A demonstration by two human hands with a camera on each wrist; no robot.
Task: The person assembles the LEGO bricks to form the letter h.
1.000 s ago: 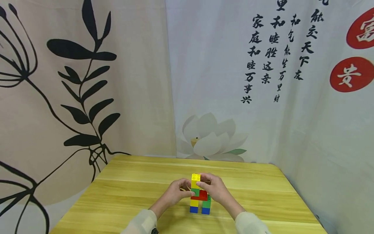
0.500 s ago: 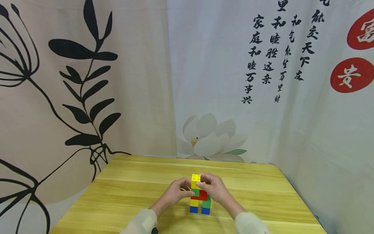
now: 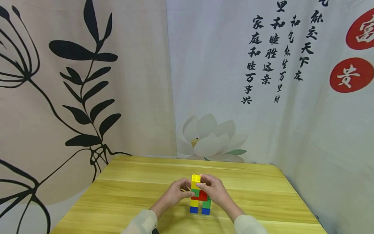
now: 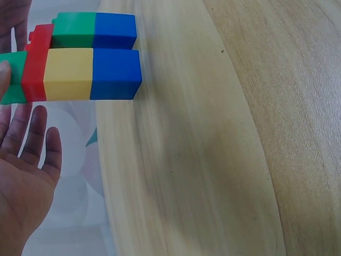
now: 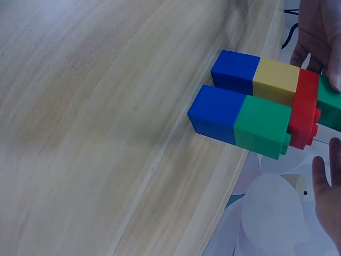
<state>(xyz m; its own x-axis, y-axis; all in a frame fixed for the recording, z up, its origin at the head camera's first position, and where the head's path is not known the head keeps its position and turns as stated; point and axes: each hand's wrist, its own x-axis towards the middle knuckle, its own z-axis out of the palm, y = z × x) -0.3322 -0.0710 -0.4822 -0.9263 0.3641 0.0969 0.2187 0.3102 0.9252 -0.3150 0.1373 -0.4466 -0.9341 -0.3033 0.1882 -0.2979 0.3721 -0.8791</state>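
A small tower of toy building bricks stands on two legs in the head view. One leg has a blue brick [image 3: 194, 210] under a yellow brick [image 3: 194, 203]; the other has a blue brick [image 3: 205, 211] under a green brick [image 3: 206, 204]. Across both lies a red brick [image 3: 203, 195]. Above its left part sit an upper green brick [image 3: 196, 192] and a top yellow brick [image 3: 195, 179]. My left hand [image 3: 177, 192] pinches the upper green brick, thumb in front. My right hand [image 3: 214, 189] holds the top yellow brick, its thumb across the front and fingers behind.
The wooden table [image 3: 140, 182] reaches back to a curtain [image 3: 143, 97] with printed plants, a lotus and writing. In the right wrist view, dark cables [image 5: 290, 32] show beyond the table's edge.
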